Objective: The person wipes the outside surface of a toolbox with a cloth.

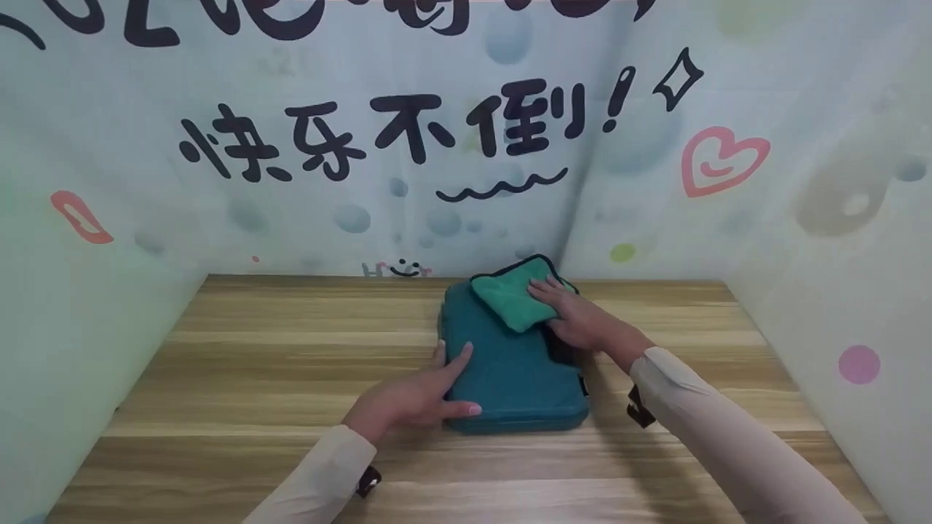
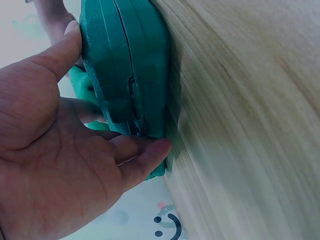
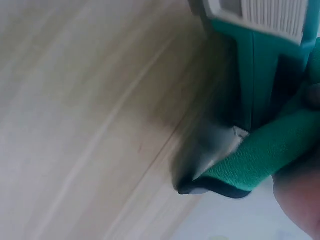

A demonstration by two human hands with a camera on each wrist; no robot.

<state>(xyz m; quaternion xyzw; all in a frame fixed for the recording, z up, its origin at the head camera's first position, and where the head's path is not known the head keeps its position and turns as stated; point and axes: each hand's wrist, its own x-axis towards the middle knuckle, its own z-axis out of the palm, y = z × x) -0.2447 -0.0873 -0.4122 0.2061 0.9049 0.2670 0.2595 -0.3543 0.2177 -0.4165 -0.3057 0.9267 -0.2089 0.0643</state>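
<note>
A teal hard case (image 1: 502, 378) lies flat on the wooden table. A green cloth (image 1: 513, 295) with a dark border is spread over its far right part. My left hand (image 1: 411, 393) holds the case's left edge, thumb and forefinger on the top face, other fingers against the side; the left wrist view shows those fingers bent at the latch (image 2: 134, 100). On the cloth rests my right hand (image 1: 579, 313), its fingers spread and fairly straight, pressing it to the lid. Part of the cloth (image 3: 265, 155) hangs past the case's side in the right wrist view.
Around the wooden table (image 1: 306, 349) stand pale printed walls (image 1: 466, 233) with dark lettering, close behind the case. A dark object (image 1: 641, 407) sits on the right wrist, and another dark object (image 1: 368, 480) on the left wrist.
</note>
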